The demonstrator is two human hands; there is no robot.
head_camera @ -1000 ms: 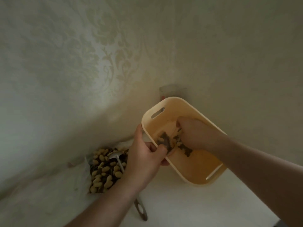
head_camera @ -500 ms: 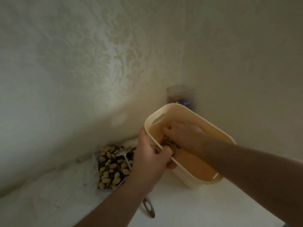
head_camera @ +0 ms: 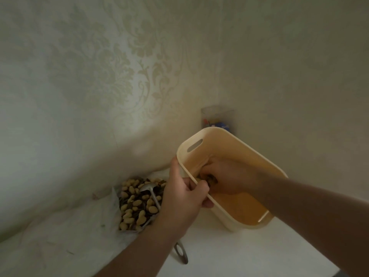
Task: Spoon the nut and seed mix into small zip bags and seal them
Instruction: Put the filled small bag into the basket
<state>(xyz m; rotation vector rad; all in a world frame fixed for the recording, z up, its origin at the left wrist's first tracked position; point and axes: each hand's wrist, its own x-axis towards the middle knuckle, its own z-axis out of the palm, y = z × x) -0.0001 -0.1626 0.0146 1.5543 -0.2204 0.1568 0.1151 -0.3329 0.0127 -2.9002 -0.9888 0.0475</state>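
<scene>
- The left hand [head_camera: 184,198] clenches the near long rim of the cream plastic basket [head_camera: 229,140]: thumb up along the outside wall, fingers hooked over the edge into the inside.
- The right hand [head_camera: 225,179] is down inside the basket, against the same long wall, fingers curled round a small filled zip bag [head_camera: 209,179]; only a dark patch of nuts shows between the fingers, and the bag's seal cannot be seen.
- The two hands meet at the rim, almost touching across the basket wall.
- The basket stands tilted on the white tabletop [head_camera: 239,252], its far end with the slot handle raised toward the wall; its orange-lit floor is bare toward the near end.
- Left of the left hand, an opened clear bag [head_camera: 111,208] lies flat with the nut and seed mix [head_camera: 135,204] spread on it; the mix sits just beside the wrist.
- A metal spoon [head_camera: 148,187] rests bowl-up in the mix; its handle runs under the left forearm and its looped end [head_camera: 181,254] shows on the table near the front edge.
- A clear container [head_camera: 217,118] with coloured contents stands in the corner behind the basket's far rim.
- Patterned wallpaper [head_camera: 119,76] closes the back and the left; open white surface lies in front of the basket, out to the table's right edge.
</scene>
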